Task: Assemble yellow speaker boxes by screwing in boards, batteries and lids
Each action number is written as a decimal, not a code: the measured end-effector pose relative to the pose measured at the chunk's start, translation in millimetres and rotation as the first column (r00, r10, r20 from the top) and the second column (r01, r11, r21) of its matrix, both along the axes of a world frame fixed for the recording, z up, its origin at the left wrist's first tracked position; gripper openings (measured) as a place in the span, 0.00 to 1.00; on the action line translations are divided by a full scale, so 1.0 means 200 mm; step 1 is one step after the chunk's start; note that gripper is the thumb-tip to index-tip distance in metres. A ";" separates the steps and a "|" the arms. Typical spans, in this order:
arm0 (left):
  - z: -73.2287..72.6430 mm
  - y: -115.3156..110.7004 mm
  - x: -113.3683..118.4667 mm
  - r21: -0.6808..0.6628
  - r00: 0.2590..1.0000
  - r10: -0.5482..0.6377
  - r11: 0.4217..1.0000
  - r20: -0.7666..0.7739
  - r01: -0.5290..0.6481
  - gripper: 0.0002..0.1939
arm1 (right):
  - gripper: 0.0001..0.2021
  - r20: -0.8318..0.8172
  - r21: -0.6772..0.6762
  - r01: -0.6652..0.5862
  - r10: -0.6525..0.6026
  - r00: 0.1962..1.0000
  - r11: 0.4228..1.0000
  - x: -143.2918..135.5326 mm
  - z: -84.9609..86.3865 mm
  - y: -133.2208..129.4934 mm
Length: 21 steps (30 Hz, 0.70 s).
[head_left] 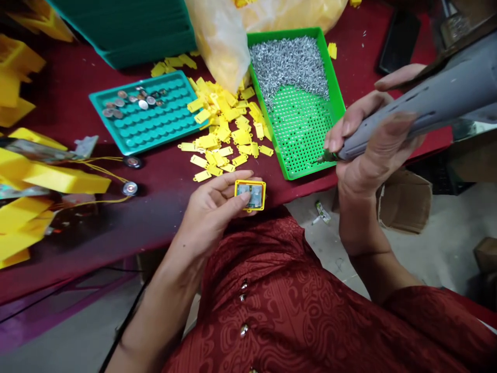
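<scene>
Between thumb and fingers, my left hand [217, 204] holds a small yellow plastic case [264, 195] just off the table's front edge. A circuit board [254, 192] shows inside its open face, with my thumb lying over it. My right hand [373, 140] is wrapped round a grey electric screwdriver [423, 106], its bit pointing left over the near right corner of a green perforated tray [285, 155]. Silver screws [289, 62] fill the far part of that tray, and a few sit in its holes. Whether a screw is on the bit is too small to tell.
Small yellow plastic pieces [223, 122] lie heaped beside a teal ridged tray [155, 122] holding several round metal parts. Yellow housings [23, 202] and wired round parts [130, 188] are at the left. A plastic bag [223, 44], stacked teal trays [128, 31] and a black phone [399, 41] stand behind.
</scene>
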<state>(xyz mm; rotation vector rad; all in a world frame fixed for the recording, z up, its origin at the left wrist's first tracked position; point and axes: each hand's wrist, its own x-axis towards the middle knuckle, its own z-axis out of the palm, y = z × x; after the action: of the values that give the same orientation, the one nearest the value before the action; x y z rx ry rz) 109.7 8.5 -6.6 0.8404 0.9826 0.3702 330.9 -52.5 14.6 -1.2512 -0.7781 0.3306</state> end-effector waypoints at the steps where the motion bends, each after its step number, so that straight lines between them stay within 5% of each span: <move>1: 0.00 0.00 0.00 -0.006 1.000 0.007 1.000 0.003 -0.007 0.29 | 0.35 -0.001 -0.009 0.000 0.000 1.000 1.000 0.00 0.00 -0.01; 15: -0.01 0.00 0.01 0.028 1.000 -0.002 1.000 0.014 0.002 0.27 | 0.32 -0.033 0.030 -0.054 0.055 0.998 0.998 -0.01 -0.03 -0.02; 21: 0.00 0.01 0.01 -0.003 1.000 0.009 1.000 0.013 -0.009 0.31 | 0.26 0.078 0.093 -0.042 0.035 0.996 0.995 -0.01 -0.07 0.02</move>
<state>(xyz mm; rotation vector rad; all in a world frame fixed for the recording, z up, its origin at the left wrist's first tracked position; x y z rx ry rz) 112.5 10.0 -6.3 0.8298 0.9747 0.3814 329.0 -49.2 0.7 -1.1669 -0.8748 0.2751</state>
